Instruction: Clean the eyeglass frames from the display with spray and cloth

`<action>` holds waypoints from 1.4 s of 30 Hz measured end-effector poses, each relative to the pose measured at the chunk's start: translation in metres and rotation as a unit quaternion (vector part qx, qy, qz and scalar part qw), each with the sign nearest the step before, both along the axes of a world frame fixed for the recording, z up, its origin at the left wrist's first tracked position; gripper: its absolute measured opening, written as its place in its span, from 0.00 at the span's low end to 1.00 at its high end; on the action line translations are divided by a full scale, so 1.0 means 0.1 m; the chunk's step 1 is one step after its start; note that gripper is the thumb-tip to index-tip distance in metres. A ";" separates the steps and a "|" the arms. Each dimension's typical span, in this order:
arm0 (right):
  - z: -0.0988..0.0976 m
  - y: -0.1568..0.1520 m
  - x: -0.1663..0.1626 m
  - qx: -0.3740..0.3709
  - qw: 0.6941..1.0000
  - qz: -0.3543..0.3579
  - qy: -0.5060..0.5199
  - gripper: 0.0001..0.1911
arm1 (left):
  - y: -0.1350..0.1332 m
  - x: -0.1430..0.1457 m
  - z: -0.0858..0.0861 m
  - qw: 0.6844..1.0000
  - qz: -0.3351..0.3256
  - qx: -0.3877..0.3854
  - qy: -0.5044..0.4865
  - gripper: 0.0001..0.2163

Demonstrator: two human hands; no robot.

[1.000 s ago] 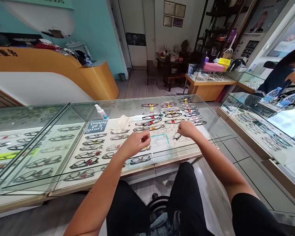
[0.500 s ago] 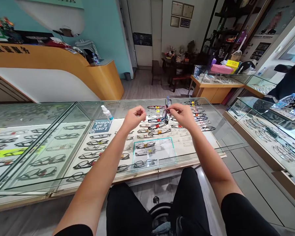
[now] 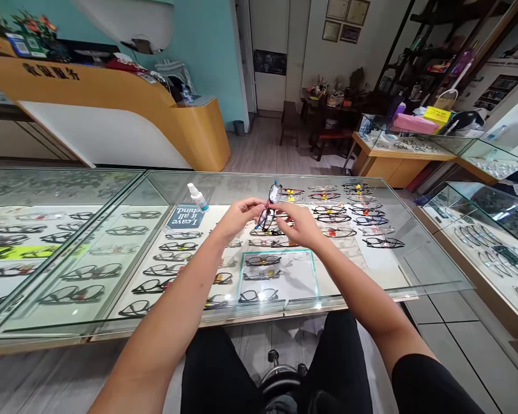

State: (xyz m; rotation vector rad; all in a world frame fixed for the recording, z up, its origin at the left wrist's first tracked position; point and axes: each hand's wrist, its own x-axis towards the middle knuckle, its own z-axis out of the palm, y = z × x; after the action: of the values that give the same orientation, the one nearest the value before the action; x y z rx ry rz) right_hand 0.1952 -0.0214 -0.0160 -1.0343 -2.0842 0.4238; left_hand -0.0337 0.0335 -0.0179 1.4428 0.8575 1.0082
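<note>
shop counter: the long curved orange reception desk takes up the back left, with clutter on top that's too small to make out
glass desk: the big glass-topped display desk runs straight across in front of the person, who sits right up against its near edge
second case: another glass display case stands off to the right, well apart from both hands
frames on show: rows of display frames lie under the glass on the left, and more tagged frames sit in rows at the far right of the desk
teal mat: a white mat with a teal border lies in the middle, just below the hands as the camera sees it
sign: a dark card reading "Leave it all behind" lies upside down to the camera, left of the hands
spray bottle: a small spray bottle stands upright just behind that card
left grip: raised over the desk, fingertips pinched on the left end of the glasses
right grip: fingers closed on the same glasses from the right and below, nearly touching the left one
glasses: a dark pair with red and blue bits, tilted on end, held between both hands up off the glass, over the middle of the desk
</note>
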 end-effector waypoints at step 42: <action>-0.08 0.17 0.04 -0.390 0.812 0.042 0.432 0.19 | -0.12 0.13 -0.07 0.987 0.088 0.113 0.071 0.23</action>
State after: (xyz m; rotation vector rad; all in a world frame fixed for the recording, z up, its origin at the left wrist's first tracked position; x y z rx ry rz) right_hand 0.1993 -0.0045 -0.0243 -0.8968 -1.0924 1.5611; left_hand -0.0206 0.0218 -0.0253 1.6673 1.0133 1.1759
